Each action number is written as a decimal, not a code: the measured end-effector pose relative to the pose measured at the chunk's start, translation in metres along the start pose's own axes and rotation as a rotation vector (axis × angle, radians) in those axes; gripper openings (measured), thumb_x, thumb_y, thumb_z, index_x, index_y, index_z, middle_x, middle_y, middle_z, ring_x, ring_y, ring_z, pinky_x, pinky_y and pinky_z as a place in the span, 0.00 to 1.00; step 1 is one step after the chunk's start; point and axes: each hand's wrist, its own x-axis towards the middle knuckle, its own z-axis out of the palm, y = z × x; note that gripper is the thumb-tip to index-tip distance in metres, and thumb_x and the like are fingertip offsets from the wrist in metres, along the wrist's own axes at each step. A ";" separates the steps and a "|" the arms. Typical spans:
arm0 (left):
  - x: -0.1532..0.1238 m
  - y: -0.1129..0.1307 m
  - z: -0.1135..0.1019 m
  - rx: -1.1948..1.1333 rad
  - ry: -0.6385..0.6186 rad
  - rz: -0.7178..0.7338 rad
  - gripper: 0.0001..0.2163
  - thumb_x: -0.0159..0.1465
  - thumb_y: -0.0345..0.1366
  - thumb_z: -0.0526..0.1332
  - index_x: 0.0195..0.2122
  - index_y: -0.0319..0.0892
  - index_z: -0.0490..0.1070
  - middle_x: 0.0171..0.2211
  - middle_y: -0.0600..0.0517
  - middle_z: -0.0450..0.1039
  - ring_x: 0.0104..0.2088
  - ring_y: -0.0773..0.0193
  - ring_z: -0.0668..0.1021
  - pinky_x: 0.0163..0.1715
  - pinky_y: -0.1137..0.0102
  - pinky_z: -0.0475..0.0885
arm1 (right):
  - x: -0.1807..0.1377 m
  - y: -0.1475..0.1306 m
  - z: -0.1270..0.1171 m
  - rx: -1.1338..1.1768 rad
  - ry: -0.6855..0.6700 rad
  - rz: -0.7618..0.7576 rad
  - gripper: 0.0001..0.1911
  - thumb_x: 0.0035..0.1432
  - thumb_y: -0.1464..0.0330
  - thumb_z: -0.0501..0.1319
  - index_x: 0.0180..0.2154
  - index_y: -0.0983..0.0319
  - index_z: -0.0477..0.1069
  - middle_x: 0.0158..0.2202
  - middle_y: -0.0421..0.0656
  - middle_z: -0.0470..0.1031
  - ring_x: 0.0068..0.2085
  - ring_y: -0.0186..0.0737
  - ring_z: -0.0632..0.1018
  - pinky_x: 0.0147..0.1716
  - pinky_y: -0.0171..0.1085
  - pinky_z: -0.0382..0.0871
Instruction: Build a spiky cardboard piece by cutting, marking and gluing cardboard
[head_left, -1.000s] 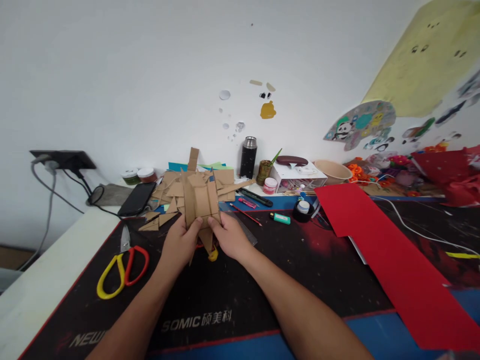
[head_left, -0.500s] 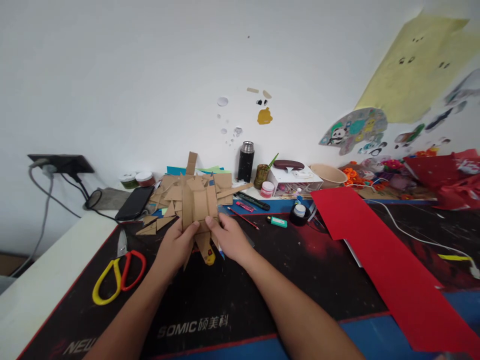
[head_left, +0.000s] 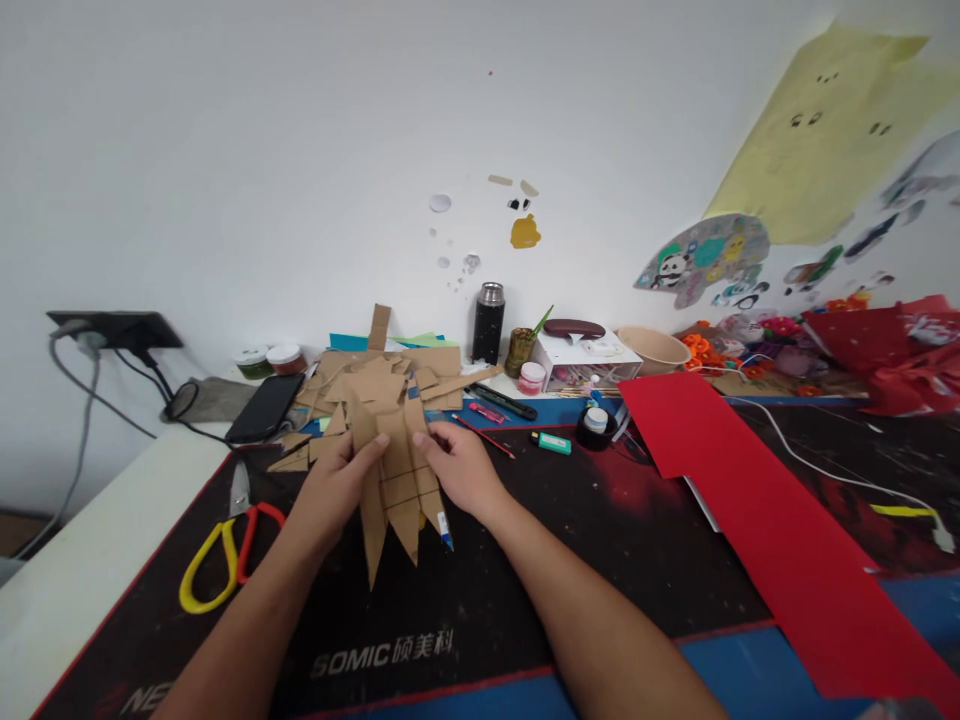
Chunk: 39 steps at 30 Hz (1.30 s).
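Observation:
My left hand (head_left: 330, 485) and my right hand (head_left: 459, 466) pinch a brown cardboard piece (head_left: 394, 480) between them, just above the black desk mat (head_left: 420, 610). The piece is scored into strips that end in long points hanging toward me. My left thumb presses its left edge, my right thumb its right edge. Behind it lies a heap of cardboard scraps (head_left: 375, 385).
Yellow and red scissors (head_left: 225, 550) lie left of my left arm. A black phone (head_left: 264, 407) sits behind them. A large red paper sheet (head_left: 757, 510) covers the right. A red pencil (head_left: 484, 436), a green lighter (head_left: 551, 442), a tape roll (head_left: 596, 425) and a black flask (head_left: 489, 322) stand further back.
The cardboard piece has been turned and lowered between my hands, so its pointed strips now hang toward me. My hands have shifted slightly apart along its upper edges.

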 end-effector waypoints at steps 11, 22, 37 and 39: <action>-0.012 0.007 0.010 -0.206 -0.079 -0.153 0.26 0.50 0.47 0.80 0.47 0.42 0.81 0.42 0.45 0.89 0.43 0.45 0.88 0.33 0.65 0.81 | -0.002 -0.014 -0.001 0.438 0.000 0.185 0.29 0.55 0.38 0.70 0.32 0.57 0.81 0.29 0.41 0.80 0.34 0.45 0.78 0.42 0.44 0.73; -0.015 0.015 0.008 -0.279 -0.107 -0.213 0.20 0.49 0.40 0.79 0.42 0.43 0.80 0.37 0.48 0.89 0.37 0.49 0.89 0.31 0.67 0.81 | -0.004 -0.009 0.003 0.603 -0.037 0.317 0.33 0.54 0.37 0.71 0.42 0.59 0.83 0.33 0.43 0.83 0.34 0.46 0.80 0.31 0.39 0.70; -0.017 0.012 0.011 -0.162 -0.097 -0.125 0.25 0.51 0.47 0.77 0.47 0.43 0.79 0.40 0.47 0.88 0.41 0.46 0.88 0.42 0.59 0.83 | -0.005 -0.011 0.006 0.619 -0.049 0.295 0.31 0.55 0.38 0.72 0.40 0.59 0.82 0.24 0.36 0.72 0.23 0.35 0.65 0.24 0.35 0.62; -0.017 0.011 0.011 -0.160 -0.095 -0.119 0.25 0.51 0.47 0.77 0.47 0.42 0.79 0.40 0.47 0.88 0.42 0.45 0.88 0.43 0.58 0.83 | -0.006 -0.011 0.008 0.635 -0.049 0.298 0.31 0.54 0.38 0.73 0.40 0.59 0.81 0.24 0.36 0.71 0.23 0.35 0.65 0.24 0.35 0.62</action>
